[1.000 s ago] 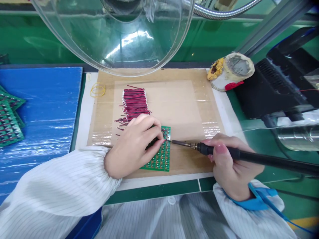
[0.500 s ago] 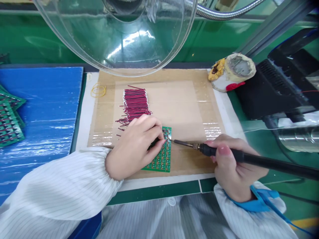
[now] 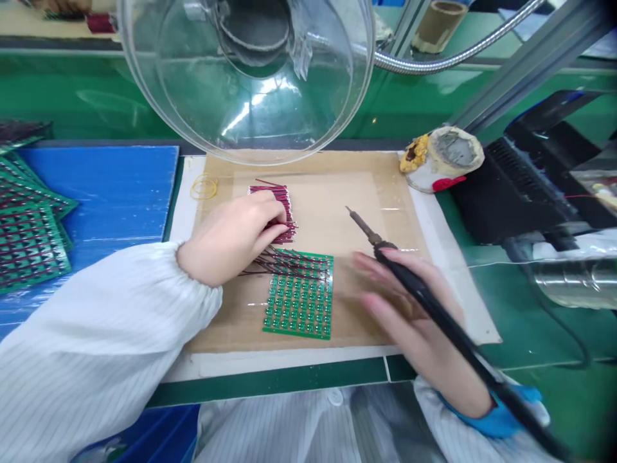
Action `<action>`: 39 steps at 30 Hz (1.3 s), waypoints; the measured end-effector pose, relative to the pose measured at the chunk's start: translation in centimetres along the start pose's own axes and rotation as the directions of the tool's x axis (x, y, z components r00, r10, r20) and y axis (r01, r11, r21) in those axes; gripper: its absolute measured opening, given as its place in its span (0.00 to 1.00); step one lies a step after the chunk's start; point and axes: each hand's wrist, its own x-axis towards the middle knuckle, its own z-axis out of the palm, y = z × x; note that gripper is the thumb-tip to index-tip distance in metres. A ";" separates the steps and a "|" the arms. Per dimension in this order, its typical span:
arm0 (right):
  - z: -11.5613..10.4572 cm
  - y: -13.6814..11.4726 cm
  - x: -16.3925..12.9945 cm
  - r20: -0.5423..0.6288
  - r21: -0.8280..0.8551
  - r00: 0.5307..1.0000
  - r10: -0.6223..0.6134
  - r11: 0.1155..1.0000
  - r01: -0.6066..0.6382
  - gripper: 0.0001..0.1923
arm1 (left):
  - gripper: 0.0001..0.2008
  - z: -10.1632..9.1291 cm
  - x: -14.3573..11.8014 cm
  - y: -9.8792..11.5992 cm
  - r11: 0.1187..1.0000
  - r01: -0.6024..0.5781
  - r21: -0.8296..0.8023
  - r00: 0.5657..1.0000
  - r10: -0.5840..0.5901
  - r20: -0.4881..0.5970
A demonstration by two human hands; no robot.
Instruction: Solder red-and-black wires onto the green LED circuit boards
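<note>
Two hands work above the desk [image 3: 270, 382]. The left hand [image 3: 231, 238] is curled over the pile of wires [image 3: 281, 192], thumb and finger drawn close together at its right side; whether a wire is pinched between them I cannot tell. The right hand [image 3: 427, 341], blurred, has its thumb and fingers partly spread, with the soldering iron [image 3: 409, 280] lying across it; how firmly it is held is unclear. The iron's tip points up and away from the person, clear of everything.

The circuit board [image 3: 299, 305] lies flat on the cardboard [image 3: 361, 328], between the hands and nearer the person than the pile. Loose-ended wires [image 3: 284, 260] run from its far rows out past its left edge, close to the left hand's wrist.

That closeness looks like the chief risk: a sleeve [image 3: 135, 296] or wrist brushing those ends could tug a joint or twist the board, since neither hand pins it down. Lifting from a tangled pile could drag out several wires at once. With such a loose-looking hold, the iron could roll and its tip, presumably hot, could touch fingers or scorch wire covering.
</note>
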 end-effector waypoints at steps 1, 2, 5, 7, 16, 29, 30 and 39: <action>0.5 -0.2 0.1 0.078 -0.016 0.997 -0.019 1.000 0.020 0.36 | 0.08 0.0 0.1 -0.5 1.000 -0.008 -0.029 1.000 0.009 0.013; 1.1 -0.3 0.2 0.142 -0.032 0.989 -0.050 0.998 0.055 0.42 | 0.09 0.0 0.0 -0.7 0.998 -0.021 -0.061 1.000 0.021 0.010; 2.2 -0.5 0.6 0.273 -0.112 0.952 -0.135 0.979 0.171 0.48 | 0.11 0.3 -0.3 -0.8 0.989 -0.050 -0.136 0.997 0.041 -0.067; 2.1 -0.5 0.8 0.317 -0.151 0.936 -0.155 0.966 0.211 0.47 | 0.11 0.4 -0.8 -0.5 0.985 -0.056 -0.163 0.989 0.033 -0.143; -0.7 0.5 0.0 0.294 -0.235 0.952 -0.081 0.960 0.154 0.47 | 0.09 1.4 -2.4 -0.1 0.946 -0.042 -0.320 0.966 -0.043 -0.254; 0.1 -1.8 0.2 -0.192 -0.017 0.979 -0.066 0.998 0.064 0.16 | 0.06 1.4 -2.7 0.0 0.947 -0.110 -0.301 0.942 0.003 -0.336; 0.1 -1.7 0.2 -0.230 -0.011 0.971 -0.072 0.997 0.071 0.15 | 0.06 1.4 -2.8 0.0 0.951 -0.112 -0.288 0.941 0.007 -0.340; 1.1 -0.7 1.0 -0.457 0.142 0.889 -0.014 0.986 0.089 0.08 | 0.08 1.2 -4.6 1.4 0.976 -0.212 -0.049 0.897 0.174 -0.407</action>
